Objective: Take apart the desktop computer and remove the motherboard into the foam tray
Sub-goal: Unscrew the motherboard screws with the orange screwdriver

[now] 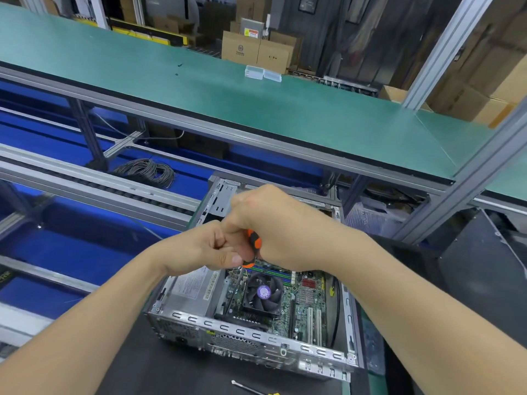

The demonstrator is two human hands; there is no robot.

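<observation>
An open desktop computer case (245, 334) lies on a dark mat in front of me. Inside it sits the green motherboard (308, 306) with a black CPU fan (263, 293) and a silver power supply (194, 292) on its left. Both hands hover over the case's middle. My right hand (273, 226) grips the orange-and-black handle of a screwdriver (252, 246). My left hand (205, 248) holds the lower part of that handle with curled fingers. The screwdriver's thin shaft points down into the board beside the fan. No foam tray is in view.
A second screwdriver (248, 388) lies on the mat at the bottom edge. A green shelf (256, 104) spans above the bench, carrying two clear plastic boxes (262, 73). Roller conveyor rails and a coil of wire (148, 169) lie to the left. A dark panel (479, 269) stands at right.
</observation>
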